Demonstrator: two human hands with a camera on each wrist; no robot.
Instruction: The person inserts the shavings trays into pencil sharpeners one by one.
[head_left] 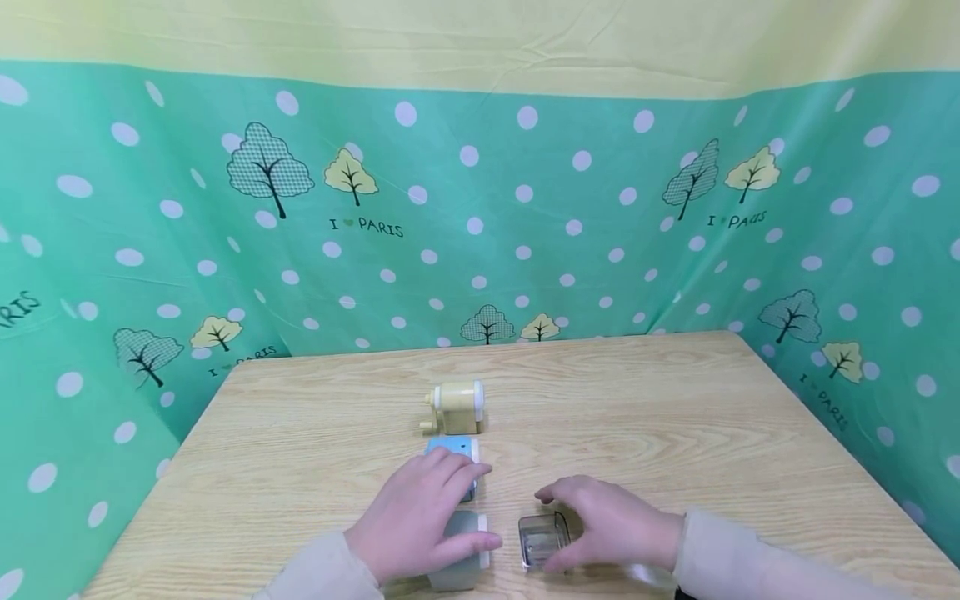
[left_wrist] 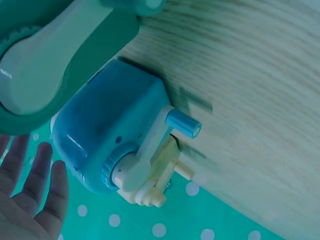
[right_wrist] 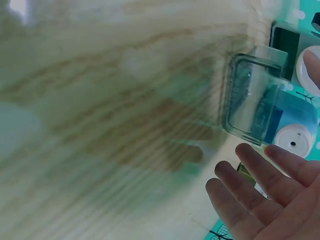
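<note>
Smoky-clear plastic: probably reaching for the boxy bin (head_left: 540,542) on the pale wood-grain table (head_left: 675,417). Got right hand (head_left: 611,521) wide around it, left hand (head_left: 416,517) spread over the grey-green plastic crank sharpener (head_left: 456,575), can't tell if touching. Likely needs a light pinch next.

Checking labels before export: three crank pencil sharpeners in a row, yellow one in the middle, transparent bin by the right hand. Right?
One error: the yellow sharpener is not in the middle; it stands farthest from the person. The blue sharpener is the middle one, as the head view shows. Three in a row, and the transparent bin by the right hand, are correct.
</note>
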